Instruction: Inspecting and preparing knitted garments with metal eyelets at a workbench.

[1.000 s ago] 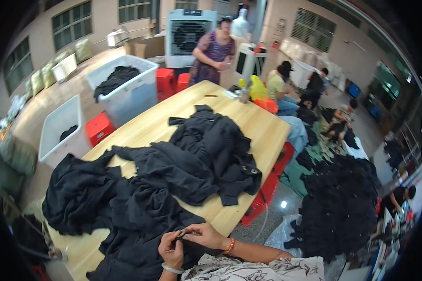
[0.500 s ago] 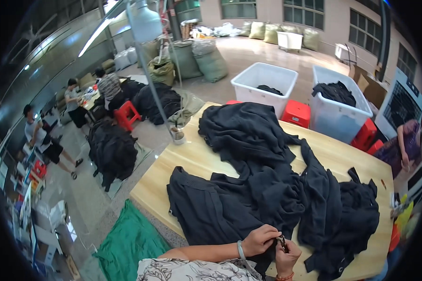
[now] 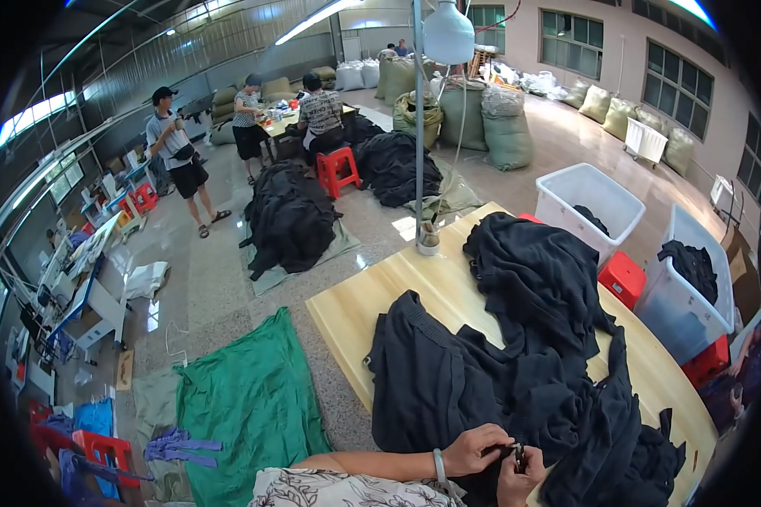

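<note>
My left hand [image 3: 475,448] is closed in a pinch at the near edge of the table, on what looks like the edge of a black knitted garment [image 3: 427,372]. Right beside it, my right hand [image 3: 520,482] is wrapped round a small dark metal tool, apparently thread snips [image 3: 518,456]. The tips of the tool are close to my left fingertips, and the finest detail there is too small to make out. More black garments [image 3: 541,270] lie heaped across the wooden table [image 3: 355,304].
A lamp pole [image 3: 419,127] rises at the table's far left corner. Beyond the table stand white plastic bins [image 3: 588,190] and red stools [image 3: 622,279]. Green cloth [image 3: 249,397] lies on the floor at left. Co-workers [image 3: 177,152] are farther back, near dark garment piles [image 3: 287,220].
The view has swung to the left, so more floor, the green cloth and the co-workers show. Both hands stay together at the garment, the tool still in my right hand.
</note>
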A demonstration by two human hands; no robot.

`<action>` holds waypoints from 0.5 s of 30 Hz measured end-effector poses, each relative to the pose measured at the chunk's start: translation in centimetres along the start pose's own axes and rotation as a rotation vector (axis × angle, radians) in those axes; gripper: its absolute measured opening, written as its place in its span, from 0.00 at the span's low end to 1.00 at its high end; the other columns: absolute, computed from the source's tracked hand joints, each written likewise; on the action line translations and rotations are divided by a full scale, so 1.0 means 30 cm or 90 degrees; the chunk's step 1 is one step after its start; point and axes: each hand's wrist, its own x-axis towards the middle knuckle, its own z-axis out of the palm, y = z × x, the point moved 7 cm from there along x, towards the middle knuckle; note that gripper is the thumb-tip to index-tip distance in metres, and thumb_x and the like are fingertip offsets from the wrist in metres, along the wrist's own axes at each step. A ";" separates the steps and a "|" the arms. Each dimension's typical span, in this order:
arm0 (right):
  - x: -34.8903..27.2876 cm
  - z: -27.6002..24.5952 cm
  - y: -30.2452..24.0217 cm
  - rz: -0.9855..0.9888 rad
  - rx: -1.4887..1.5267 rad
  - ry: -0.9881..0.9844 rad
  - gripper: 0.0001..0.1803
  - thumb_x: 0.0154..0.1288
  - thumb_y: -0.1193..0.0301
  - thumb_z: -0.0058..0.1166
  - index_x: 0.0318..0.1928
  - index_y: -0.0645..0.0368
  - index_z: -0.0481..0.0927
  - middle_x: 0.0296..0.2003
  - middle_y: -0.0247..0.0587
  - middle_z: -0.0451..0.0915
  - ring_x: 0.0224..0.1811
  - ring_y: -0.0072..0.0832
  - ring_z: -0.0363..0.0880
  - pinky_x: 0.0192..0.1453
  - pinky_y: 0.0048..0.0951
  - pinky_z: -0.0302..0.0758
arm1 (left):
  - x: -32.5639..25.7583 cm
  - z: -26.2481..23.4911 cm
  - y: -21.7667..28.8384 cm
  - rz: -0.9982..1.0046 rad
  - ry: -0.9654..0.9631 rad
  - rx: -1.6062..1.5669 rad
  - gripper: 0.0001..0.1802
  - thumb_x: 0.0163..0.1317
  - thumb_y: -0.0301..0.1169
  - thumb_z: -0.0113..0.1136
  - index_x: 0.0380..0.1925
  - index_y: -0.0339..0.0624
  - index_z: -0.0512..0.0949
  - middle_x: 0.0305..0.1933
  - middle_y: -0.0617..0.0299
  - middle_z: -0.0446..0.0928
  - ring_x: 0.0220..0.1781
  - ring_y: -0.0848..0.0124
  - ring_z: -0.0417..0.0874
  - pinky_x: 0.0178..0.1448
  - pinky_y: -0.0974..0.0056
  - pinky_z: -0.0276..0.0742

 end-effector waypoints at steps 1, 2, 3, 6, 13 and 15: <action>-0.003 0.003 0.002 -0.001 0.003 -0.005 0.07 0.59 0.80 0.58 0.39 0.63 0.77 0.24 0.38 0.74 0.23 0.25 0.69 0.31 0.27 0.71 | -0.006 0.002 0.002 -0.004 -0.001 -0.008 0.19 0.51 0.14 0.60 0.46 0.36 0.79 0.43 0.54 0.79 0.47 0.59 0.81 0.52 0.62 0.77; -0.009 -0.001 0.005 -0.015 -0.005 0.001 0.07 0.58 0.80 0.58 0.38 0.62 0.78 0.24 0.39 0.75 0.23 0.25 0.70 0.30 0.28 0.72 | -0.010 0.007 0.002 -0.008 0.000 -0.011 0.19 0.51 0.14 0.60 0.46 0.36 0.79 0.43 0.54 0.79 0.47 0.59 0.81 0.52 0.62 0.77; -0.019 -0.009 0.008 -0.027 -0.014 0.008 0.07 0.58 0.80 0.59 0.38 0.62 0.78 0.24 0.39 0.75 0.22 0.25 0.70 0.30 0.29 0.72 | -0.014 0.012 0.005 -0.001 0.001 -0.005 0.19 0.51 0.14 0.60 0.46 0.36 0.80 0.43 0.54 0.79 0.47 0.59 0.81 0.51 0.62 0.77; -0.048 -0.025 0.073 0.052 -0.008 0.049 0.06 0.49 0.83 0.57 0.29 0.64 0.75 0.20 0.37 0.70 0.19 0.22 0.67 0.25 0.25 0.65 | -0.015 0.037 0.014 0.004 -0.019 0.005 0.20 0.50 0.15 0.61 0.45 0.36 0.80 0.43 0.53 0.79 0.46 0.59 0.81 0.51 0.62 0.78; -0.007 -0.046 0.049 0.012 0.039 -0.001 0.12 0.47 0.80 0.64 0.35 0.59 0.79 0.22 0.37 0.74 0.18 0.23 0.73 0.24 0.23 0.69 | 0.022 0.021 -0.018 -0.151 -0.028 -0.028 0.11 0.57 0.16 0.57 0.39 0.35 0.81 0.39 0.58 0.81 0.42 0.71 0.82 0.48 0.68 0.77; -0.006 -0.066 0.057 0.067 0.086 -0.057 0.13 0.48 0.80 0.63 0.37 0.60 0.80 0.22 0.35 0.75 0.19 0.19 0.73 0.25 0.21 0.69 | 0.015 0.030 -0.056 -0.198 -0.030 -0.146 0.11 0.59 0.16 0.57 0.41 0.34 0.80 0.41 0.59 0.80 0.44 0.73 0.80 0.50 0.70 0.76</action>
